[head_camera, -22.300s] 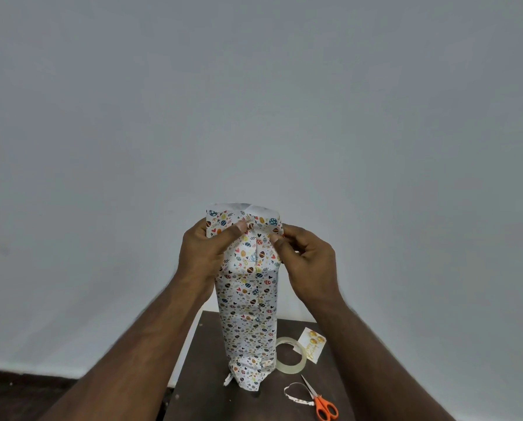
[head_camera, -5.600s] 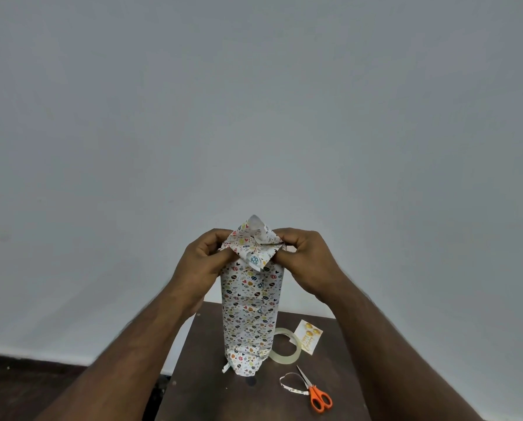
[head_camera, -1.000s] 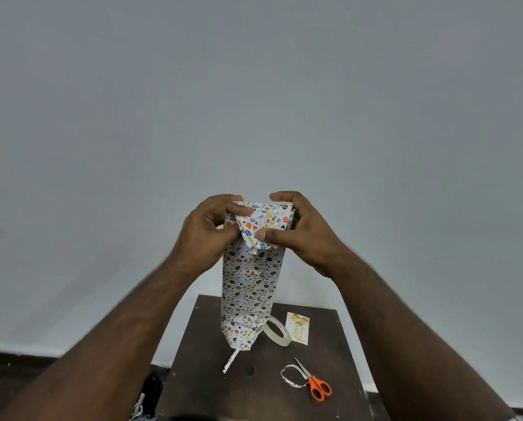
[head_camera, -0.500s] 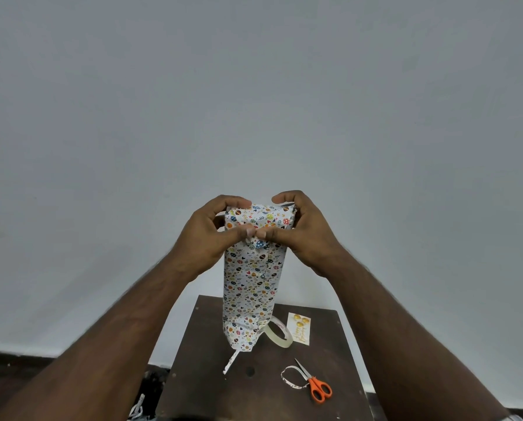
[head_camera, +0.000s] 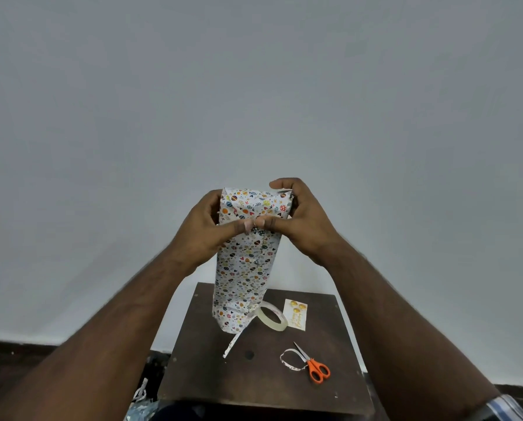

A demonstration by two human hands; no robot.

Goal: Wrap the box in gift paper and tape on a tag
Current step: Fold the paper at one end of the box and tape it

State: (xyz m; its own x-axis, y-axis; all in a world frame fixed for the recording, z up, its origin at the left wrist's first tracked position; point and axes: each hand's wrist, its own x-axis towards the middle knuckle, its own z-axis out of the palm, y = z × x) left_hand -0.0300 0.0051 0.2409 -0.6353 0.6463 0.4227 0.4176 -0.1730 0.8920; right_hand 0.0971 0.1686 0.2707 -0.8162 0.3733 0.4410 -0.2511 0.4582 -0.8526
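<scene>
A tall box wrapped in white gift paper with small coloured prints (head_camera: pixel 248 268) is held upright in the air above a small dark table (head_camera: pixel 266 381). My left hand (head_camera: pixel 207 232) grips its top from the left and my right hand (head_camera: pixel 299 223) from the right. Both thumbs press the folded top flap flat against the front face, their tips nearly touching. A loose paper strip hangs from the box's bottom end. A roll of clear tape (head_camera: pixel 270 320) and a white tag with gold print (head_camera: pixel 296 317) lie on the table behind the box.
Orange-handled scissors (head_camera: pixel 313 367) lie on the table's right front part beside a curled strip of cut paper (head_camera: pixel 287 360). Paper scraps lie on the dark floor (head_camera: pixel 141 393) left of the table. A plain grey-white wall fills the background.
Over the last second the pointed top flap has been folded down flat against the front of the box, and my two thumbs have come together on it. The box stayed lifted off the table.
</scene>
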